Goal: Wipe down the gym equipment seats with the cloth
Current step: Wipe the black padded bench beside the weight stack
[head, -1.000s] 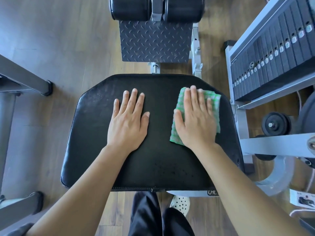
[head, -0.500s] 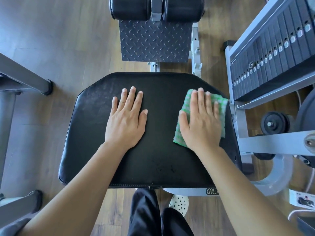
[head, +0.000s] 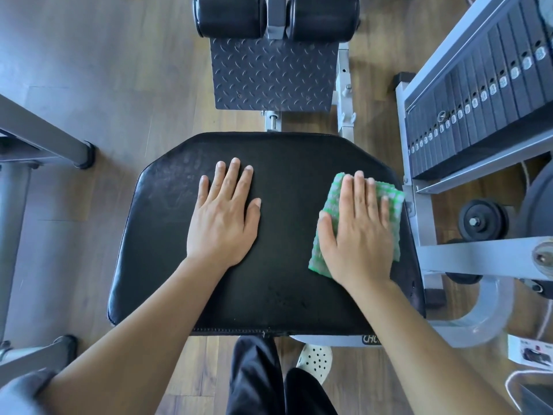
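A wide black padded seat [head: 287, 163] fills the middle of the head view. My left hand [head: 224, 217] lies flat on its centre-left, fingers straight and spread a little. My right hand [head: 359, 232] presses flat on a green-and-white checked cloth [head: 332, 196] near the seat's right edge. The cloth shows around the fingers and along the thumb side; the palm covers the rest of it.
Beyond the seat are a black tread plate [head: 272, 73] and two black roller pads [head: 230, 13]. A weight stack [head: 478, 94] in a grey frame stands close on the right, with a small pulley wheel [head: 481, 220]. Grey machine legs [head: 45, 136] stand left on the wooden floor.
My right hand has slid the cloth rightward across the seat, to its right edge. My left hand has stayed flat in place.
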{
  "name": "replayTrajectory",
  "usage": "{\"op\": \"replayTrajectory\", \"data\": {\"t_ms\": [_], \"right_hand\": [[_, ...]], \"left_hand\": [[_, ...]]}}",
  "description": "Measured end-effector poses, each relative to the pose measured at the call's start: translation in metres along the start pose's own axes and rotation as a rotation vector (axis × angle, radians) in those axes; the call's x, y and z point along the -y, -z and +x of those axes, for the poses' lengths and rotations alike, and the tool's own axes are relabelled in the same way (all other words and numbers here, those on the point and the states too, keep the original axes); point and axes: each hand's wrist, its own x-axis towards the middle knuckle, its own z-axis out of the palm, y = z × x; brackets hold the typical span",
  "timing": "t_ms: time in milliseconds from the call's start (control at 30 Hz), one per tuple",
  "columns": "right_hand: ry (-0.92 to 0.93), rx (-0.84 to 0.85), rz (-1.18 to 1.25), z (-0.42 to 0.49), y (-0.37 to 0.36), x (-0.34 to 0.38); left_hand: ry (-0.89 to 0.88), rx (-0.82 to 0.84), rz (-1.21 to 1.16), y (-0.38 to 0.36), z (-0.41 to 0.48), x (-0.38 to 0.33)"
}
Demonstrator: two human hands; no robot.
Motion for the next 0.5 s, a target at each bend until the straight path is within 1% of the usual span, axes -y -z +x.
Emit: {"op": "replayTrajectory", "data": {"t_ms": [167,267,333,400,500], "right_hand": [[0.08,0.036,0.001,0.037,-0.004,0.009],[0.167,0.033,0.0,0.019,-0.001,0.007],[0.192,0.028,-0.005,-0.002,0.001,0.001],[0.156,0.014,-0.007,-0.017,0.003,-0.006],[0.01,-0.021,-0.004,-0.01,0.002,-0.014]], "left_hand": [[0.007,-0.007,-0.003,0.001,0.001,0.0],[0.006,-0.01,-0.007,0.0,0.001,0.0],[0.004,-0.016,-0.008,0.0,0.001,0.0],[0.004,-0.021,-0.009,0.0,0.001,0.0],[0.004,-0.024,-0.007,0.0,0.001,0.0]]}}
